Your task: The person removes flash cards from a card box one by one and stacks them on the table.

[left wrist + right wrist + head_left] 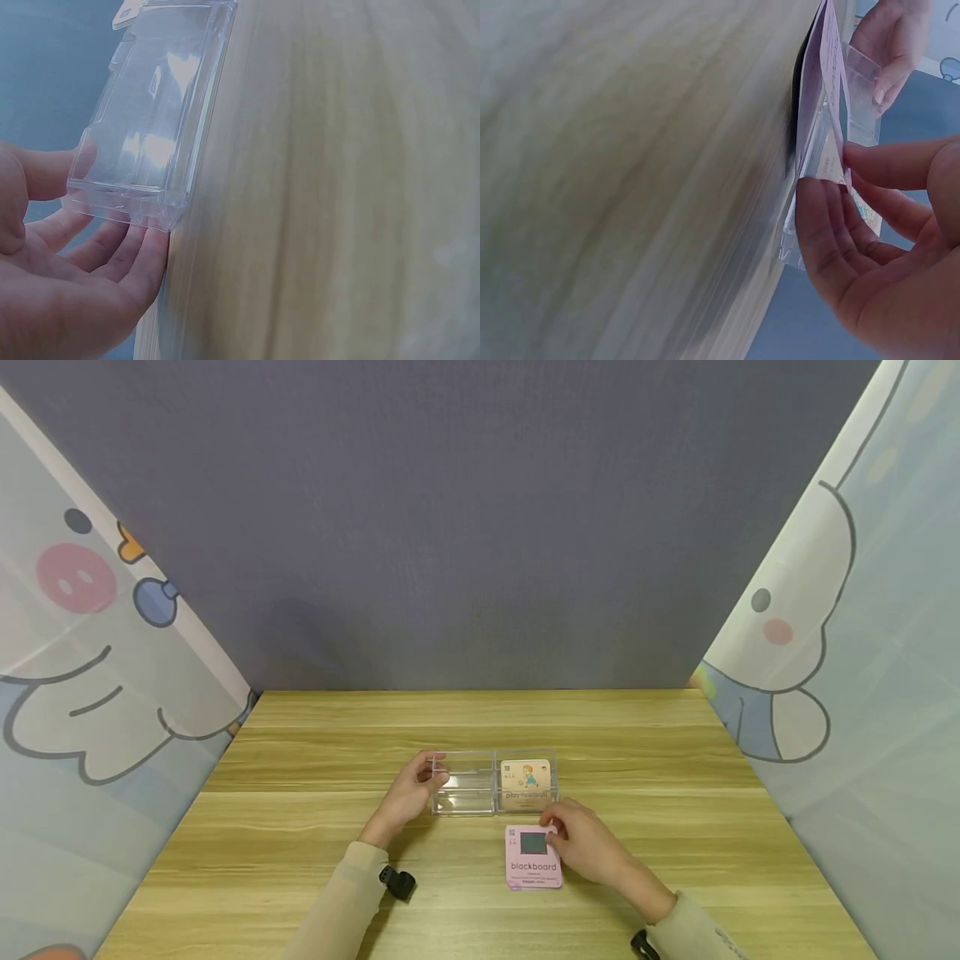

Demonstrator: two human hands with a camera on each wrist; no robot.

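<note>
A clear plastic divided box [495, 783] lies on the wooden table. My left hand [411, 792] grips its left end; in the left wrist view the thumb lies over the wall and the fingers curl beneath the edge. The box's right compartment holds a cream "play football" card [516, 795]; no cards show in the left one. Just in front of the box, my right hand [588, 845] pinches a pink "blackboard" card [533, 878] at its upper right corner. From the right wrist view, this card [829, 60] tilts apart from another pink card [810, 97] behind it.
The wood-grain table [315, 827] extends to both sides and in front. A dark grey panel [480, 568] rises behind it. Cartoon-printed sheets [97, 693] stand along the left and right sides. Each wrist carries a small black device [397, 882].
</note>
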